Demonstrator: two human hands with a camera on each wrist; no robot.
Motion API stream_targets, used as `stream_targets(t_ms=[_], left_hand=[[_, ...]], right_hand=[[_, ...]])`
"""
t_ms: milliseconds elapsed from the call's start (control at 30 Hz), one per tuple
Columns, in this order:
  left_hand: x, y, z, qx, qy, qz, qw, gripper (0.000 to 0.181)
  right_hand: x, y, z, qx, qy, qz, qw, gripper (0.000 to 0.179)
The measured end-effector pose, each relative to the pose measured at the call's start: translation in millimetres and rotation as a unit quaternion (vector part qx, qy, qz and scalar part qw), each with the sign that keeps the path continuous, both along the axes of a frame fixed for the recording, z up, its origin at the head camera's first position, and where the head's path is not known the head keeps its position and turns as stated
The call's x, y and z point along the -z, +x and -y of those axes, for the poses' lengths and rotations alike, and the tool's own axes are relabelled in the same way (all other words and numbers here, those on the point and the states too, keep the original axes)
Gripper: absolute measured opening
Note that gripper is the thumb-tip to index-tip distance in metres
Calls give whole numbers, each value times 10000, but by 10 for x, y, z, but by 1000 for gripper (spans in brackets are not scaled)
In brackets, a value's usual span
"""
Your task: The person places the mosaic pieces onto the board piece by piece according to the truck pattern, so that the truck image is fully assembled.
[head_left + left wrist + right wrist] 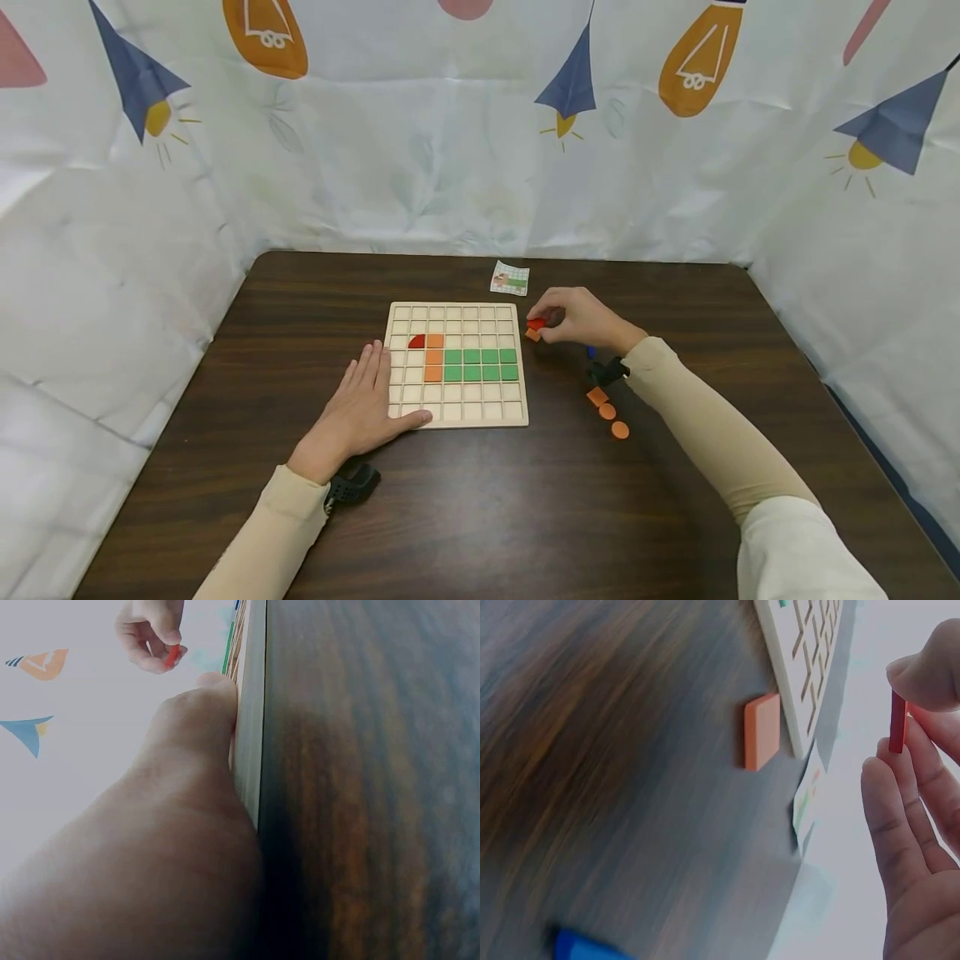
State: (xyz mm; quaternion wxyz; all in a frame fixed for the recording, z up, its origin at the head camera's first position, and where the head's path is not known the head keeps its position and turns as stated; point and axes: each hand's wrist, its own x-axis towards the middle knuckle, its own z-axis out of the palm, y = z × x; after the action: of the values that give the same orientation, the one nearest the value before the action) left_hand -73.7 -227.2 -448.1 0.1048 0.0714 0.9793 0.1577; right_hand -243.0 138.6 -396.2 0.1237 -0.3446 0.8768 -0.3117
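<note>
My right hand (pixel 577 317) pinches a thin red tile (pixel 898 724) between thumb and fingers, raised above the table just right of the board. Beneath it on the table lies an orange square tile (pixel 763 733), close to the board's edge. My left hand (pixel 358 408) rests with straight fingers along the left side and lower left corner of the pale wooden grid board (pixel 408 312). Set in the board's cells are a red quarter-round tile (pixel 417 342), a column of orange square tiles (pixel 434 357) and two rows of green square tiles (pixel 481 364).
A small printed card (pixel 510 278) lies behind the board. Right of the board, near my right wrist, are another orange square tile (pixel 597 397), two orange round tiles (pixel 619 430) and a blue piece (pixel 591 352). A patterned curtain (pixel 480 167) hangs behind the table.
</note>
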Motion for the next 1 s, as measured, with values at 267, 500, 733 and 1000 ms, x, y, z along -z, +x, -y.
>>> stream_targets(t_ms=[267,500,733,1000], left_hand=[[-3,-1,-1,-5,-15,-9,10000,129],[-9,-5,-10,-32,-35,-10,10000,130],[-13,11,-11,-52,-51,-29,10000,130],[-7,9,-18,-118,-90,-85,9999,131]], right_hand=[[-8,7,181,-165,-68,-38,9998,23],[-25,16,347,-502,-117,-184,9985,22],[-18,8,510,-690,-103,-214,9973,24],[-34,8,680,-762,-8,-107,9970,26]])
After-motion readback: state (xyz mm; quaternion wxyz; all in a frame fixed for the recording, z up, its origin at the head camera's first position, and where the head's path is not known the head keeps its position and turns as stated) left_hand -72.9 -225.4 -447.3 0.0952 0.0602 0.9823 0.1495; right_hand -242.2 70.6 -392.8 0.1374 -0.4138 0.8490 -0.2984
